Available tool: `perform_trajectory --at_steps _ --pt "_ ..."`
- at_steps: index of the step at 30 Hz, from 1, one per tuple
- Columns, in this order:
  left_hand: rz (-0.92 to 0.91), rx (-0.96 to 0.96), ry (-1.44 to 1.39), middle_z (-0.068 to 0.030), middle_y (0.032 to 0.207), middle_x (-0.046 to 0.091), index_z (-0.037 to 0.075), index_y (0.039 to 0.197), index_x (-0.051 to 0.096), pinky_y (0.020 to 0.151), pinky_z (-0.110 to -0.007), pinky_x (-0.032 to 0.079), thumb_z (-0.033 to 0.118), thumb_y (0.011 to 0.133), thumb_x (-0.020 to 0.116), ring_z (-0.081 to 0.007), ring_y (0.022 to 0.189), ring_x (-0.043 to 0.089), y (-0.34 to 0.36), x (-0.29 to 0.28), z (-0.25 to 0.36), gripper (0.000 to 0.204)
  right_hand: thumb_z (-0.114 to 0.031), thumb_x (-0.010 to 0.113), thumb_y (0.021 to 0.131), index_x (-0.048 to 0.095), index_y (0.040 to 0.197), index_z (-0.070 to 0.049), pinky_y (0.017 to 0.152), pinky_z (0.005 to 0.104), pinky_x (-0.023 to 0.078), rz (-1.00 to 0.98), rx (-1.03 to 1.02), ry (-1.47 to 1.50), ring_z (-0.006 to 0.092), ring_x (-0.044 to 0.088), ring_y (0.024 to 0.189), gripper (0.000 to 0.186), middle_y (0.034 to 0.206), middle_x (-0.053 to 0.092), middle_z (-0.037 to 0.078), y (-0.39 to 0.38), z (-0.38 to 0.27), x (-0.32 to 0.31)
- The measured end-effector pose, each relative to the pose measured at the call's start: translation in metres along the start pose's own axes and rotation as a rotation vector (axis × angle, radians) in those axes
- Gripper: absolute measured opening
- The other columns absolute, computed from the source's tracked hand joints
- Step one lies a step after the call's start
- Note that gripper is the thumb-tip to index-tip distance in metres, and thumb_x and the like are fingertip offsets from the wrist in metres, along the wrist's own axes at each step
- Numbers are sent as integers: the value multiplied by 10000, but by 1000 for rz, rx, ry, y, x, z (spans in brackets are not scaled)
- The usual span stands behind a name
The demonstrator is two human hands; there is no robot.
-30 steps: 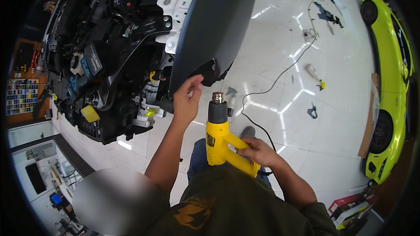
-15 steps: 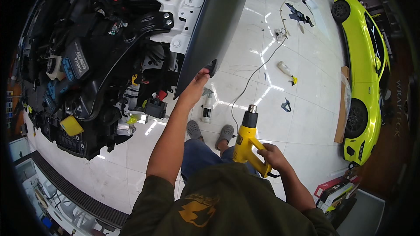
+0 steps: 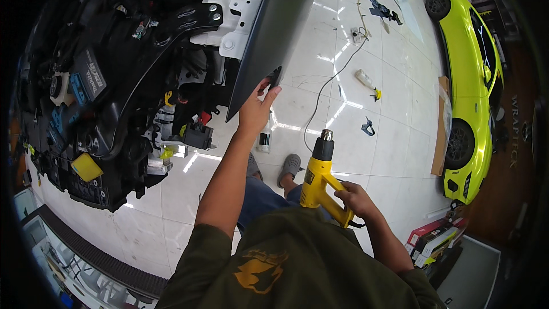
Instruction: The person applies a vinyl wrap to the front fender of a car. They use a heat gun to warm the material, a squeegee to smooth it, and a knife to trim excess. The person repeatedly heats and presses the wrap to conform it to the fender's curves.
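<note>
A yellow heat gun (image 3: 315,180) with a black and silver nozzle is gripped by the handle in my right hand (image 3: 357,199). Its nozzle points up and away from me, short of the panel. My left hand (image 3: 256,109) is at the lower part of a dark grey car body panel (image 3: 281,17). Its thumb stands apart from the fingers, which touch the panel near its edge. Just beyond those fingertips is a small glossy black patch (image 3: 275,74); whether it is loose film or part of the panel I cannot tell.
At left lies the exposed engine bay (image 3: 114,97), with a blue-and-black power tool (image 3: 86,83) and a yellow pad (image 3: 87,167) on it. A cord (image 3: 334,77) crosses the tiled floor. Spray bottles (image 3: 368,84) stand or lie there. A lime car (image 3: 470,91) is parked at right.
My left hand has gone from pinching at the panel's edge to a spread thumb with the fingers against the panel. The heat gun stays in my right hand; the view has shifted slightly.
</note>
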State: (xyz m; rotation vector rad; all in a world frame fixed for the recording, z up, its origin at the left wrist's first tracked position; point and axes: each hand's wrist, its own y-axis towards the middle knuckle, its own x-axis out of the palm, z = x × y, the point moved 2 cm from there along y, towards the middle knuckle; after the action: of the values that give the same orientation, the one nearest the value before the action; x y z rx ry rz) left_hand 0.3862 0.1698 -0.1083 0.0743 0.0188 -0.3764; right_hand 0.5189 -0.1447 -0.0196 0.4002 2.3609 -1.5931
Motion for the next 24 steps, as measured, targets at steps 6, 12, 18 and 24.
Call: perform_trajectory --at_steps 6,12,18,24 --pt "-105 -143 -49 -61 992 626 -25 960 662 797 -248 466 228 872 702 -123 874 584 7 -6 -19 270 -260 629 826 620 1097 49 644 319 443 8 33 -79 172 539 693 411 783 595 89 -3 6 -5" --pt "-187 -200 -82 -49 994 623 -27 945 662 831 -235 451 250 927 633 -110 891 575 9 -9 -20 279 -258 624 825 622 1083 49 626 327 440 31 28 -43 173 544 676 401 767 595 93 -9 9 -7" --pt "-62 -300 -270 -55 990 644 3 1073 647 792 -277 520 235 981 546 -132 895 617 9 -18 -42 269 -265 621 819 621 1093 56 635 329 443 49 -2 9 175 549 689 421 768 597 93 -3 30 -11" --pt "-249 -415 -220 -57 959 634 -1 1064 627 758 -254 501 171 972 541 -119 843 609 13 -20 -24 213 -254 621 824 614 1114 61 669 324 461 21 -11 57 184 572 721 428 844 623 117 4 42 -11"
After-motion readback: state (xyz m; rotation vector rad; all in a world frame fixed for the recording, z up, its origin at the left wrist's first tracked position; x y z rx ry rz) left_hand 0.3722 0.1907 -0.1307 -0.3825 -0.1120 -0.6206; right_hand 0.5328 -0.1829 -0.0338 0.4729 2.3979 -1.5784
